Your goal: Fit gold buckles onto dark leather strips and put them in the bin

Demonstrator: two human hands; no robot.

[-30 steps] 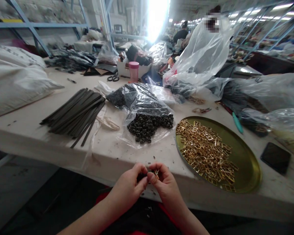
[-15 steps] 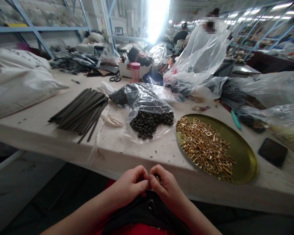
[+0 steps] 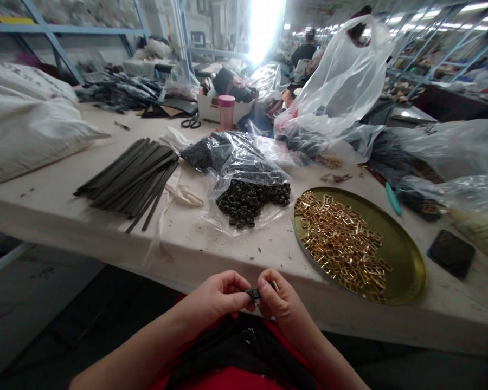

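In front of my lap, my left hand (image 3: 223,295) pinches one end of a short dark strap (image 3: 254,294) between thumb and fingers. My right hand (image 3: 280,303) is closed on the strap's other end, and a gold buckle (image 3: 274,285) shows between its fingers. Most of the strap is hidden by my fingers. Beyond my hands, small dark loops (image 3: 244,205) spill from a clear plastic bag (image 3: 244,149). On the right a round gold tray (image 3: 409,271) carries a heap of gold rectangular buckles (image 3: 345,244). Dark flat strips (image 3: 126,179) lie in a pile on the left.
A white sack (image 3: 32,130) sits at the far left. Scissors (image 3: 191,122) and a pink-lidded cup (image 3: 226,112) stand further back. A phone (image 3: 451,253) and a teal-handled tool (image 3: 393,199) lie right of the tray. The table's front edge (image 3: 179,265) runs just beyond my hands.
My hands have moved slightly apart, and the dark strap between them now shows. The gold buckle sticks out more at my right fingers. The camera view has shifted a little.
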